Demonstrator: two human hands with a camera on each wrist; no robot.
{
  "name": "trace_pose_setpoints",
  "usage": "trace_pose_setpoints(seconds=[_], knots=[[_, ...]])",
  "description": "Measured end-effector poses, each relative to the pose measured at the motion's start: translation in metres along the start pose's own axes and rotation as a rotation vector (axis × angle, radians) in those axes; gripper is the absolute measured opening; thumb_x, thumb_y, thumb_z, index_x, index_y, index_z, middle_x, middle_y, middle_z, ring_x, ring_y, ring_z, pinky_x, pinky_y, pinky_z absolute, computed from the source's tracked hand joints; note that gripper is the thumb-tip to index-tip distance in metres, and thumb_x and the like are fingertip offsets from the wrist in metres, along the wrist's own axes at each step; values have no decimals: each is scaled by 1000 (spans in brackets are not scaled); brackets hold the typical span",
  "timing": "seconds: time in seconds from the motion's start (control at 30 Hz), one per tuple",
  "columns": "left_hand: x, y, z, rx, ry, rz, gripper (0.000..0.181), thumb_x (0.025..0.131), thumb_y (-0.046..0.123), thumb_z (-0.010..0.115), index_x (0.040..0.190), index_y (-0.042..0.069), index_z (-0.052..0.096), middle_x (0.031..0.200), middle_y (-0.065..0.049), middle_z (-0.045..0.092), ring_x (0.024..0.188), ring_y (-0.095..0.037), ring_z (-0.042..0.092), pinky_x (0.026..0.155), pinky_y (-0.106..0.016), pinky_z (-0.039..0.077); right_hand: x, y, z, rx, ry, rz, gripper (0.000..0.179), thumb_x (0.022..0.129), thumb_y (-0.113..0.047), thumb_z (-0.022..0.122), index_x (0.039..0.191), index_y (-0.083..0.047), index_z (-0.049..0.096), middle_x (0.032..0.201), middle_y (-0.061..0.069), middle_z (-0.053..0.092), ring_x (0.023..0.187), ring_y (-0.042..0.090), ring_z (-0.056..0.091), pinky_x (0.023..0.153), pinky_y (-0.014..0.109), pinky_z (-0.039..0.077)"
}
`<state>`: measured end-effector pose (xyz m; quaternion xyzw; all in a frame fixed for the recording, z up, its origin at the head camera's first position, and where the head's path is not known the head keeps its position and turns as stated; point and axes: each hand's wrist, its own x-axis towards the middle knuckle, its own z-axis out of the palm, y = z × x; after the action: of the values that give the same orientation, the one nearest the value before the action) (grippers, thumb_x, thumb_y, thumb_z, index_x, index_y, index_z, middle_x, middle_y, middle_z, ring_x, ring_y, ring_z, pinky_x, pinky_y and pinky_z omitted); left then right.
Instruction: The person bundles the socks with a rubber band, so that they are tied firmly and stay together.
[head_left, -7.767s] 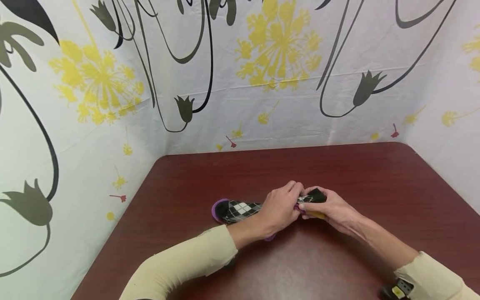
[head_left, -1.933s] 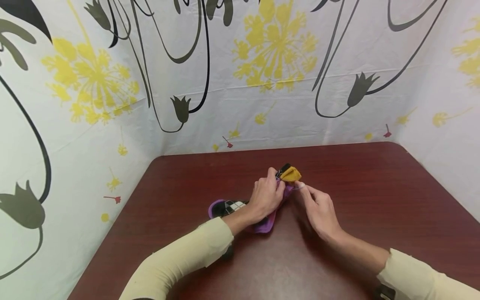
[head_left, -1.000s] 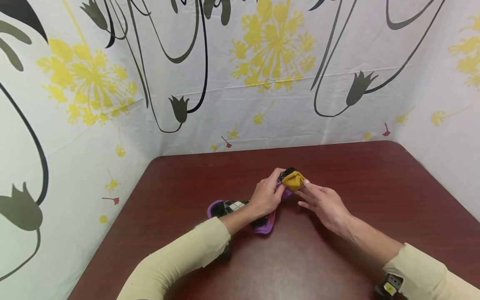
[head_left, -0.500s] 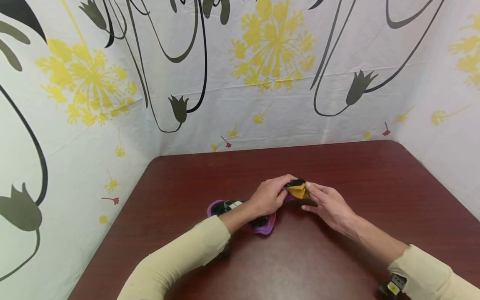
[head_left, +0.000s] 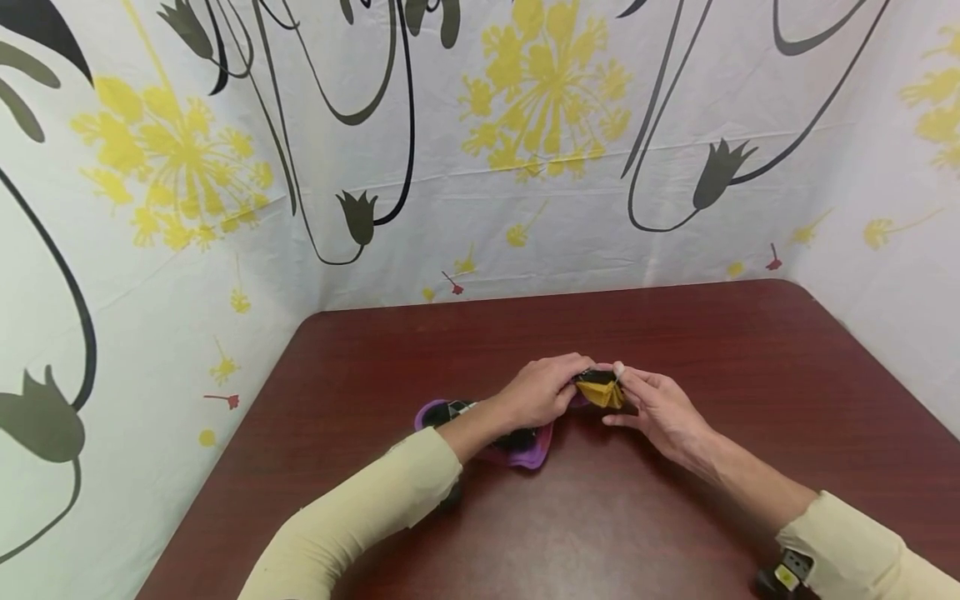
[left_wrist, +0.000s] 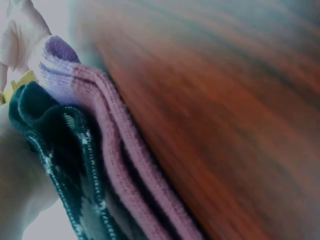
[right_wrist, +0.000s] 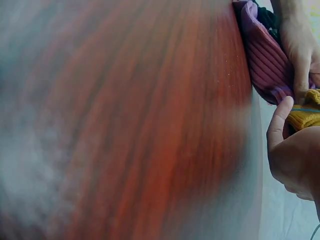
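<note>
A black argyle sock (head_left: 519, 439) lies over a purple-pink sock (head_left: 536, 456) on the table. My left hand (head_left: 542, 390) grips the pair near the cuff end, its forearm covering part of them. From that end a mustard-yellow knit cuff (head_left: 602, 393) sticks out between my hands. My right hand (head_left: 667, 417) pinches the outer edge of the yellow knit with thumb and fingertips. A thin bluish strand (right_wrist: 306, 109) crosses the yellow in the right wrist view. The left wrist view shows the ribbed pink sock (left_wrist: 120, 145) beside the dark sock's folded edge (left_wrist: 37, 107).
The reddish-brown table (head_left: 645, 517) has rounded far corners. A white patterned cloth (head_left: 480, 150) hangs behind it and along both sides. A small dark device (head_left: 783, 575) sits at the right cuff.
The sock cuffs, earlier raised with yellow knit upward, have come down toward the right. My right hand has shifted from beneath the yellow cuff to its outer edge; my left grip stays.
</note>
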<state>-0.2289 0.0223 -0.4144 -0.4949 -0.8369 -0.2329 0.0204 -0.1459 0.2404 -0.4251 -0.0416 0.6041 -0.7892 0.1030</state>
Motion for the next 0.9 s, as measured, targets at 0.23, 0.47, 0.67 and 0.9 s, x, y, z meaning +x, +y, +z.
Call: trace_pose_setpoints(seconds=[0.23, 0.47, 0.67, 0.9], knots=[[4, 8, 1, 71, -27, -52, 34, 106, 6, 58, 136, 20, 66, 123, 4, 70, 90, -6, 60, 74, -23, 50, -2, 0, 2, -127, -10, -11, 57, 114, -26, 54, 151, 16, 42, 129, 4, 64, 112, 14, 67, 89, 40, 62], [6, 21, 7, 180, 14, -134, 31, 101, 11, 63, 128, 22, 73, 107, 6, 72, 77, -7, 58, 63, -24, 46, -1, 2, 5, -206, -10, -14, 58, 112, -21, 59, 151, 18, 41, 132, 10, 64, 109, 14, 70, 92, 41, 61], [4, 32, 10, 294, 24, -138, 20, 102, 20, 62, 120, 21, 70, 97, 7, 67, 75, -8, 58, 62, -27, 49, 0, 1, 8, -294, 65, -21, 51, 106, -20, 69, 140, 16, 54, 117, 6, 72, 97, 12, 71, 89, 32, 60], [-7, 24, 8, 139, 0, -94, 35, 108, 30, 57, 141, 20, 51, 123, 7, 64, 91, -6, 59, 80, -26, 51, 0, 0, 5, -327, 115, -56, 49, 104, -16, 70, 136, 19, 56, 107, 3, 75, 93, 7, 70, 86, 28, 59]])
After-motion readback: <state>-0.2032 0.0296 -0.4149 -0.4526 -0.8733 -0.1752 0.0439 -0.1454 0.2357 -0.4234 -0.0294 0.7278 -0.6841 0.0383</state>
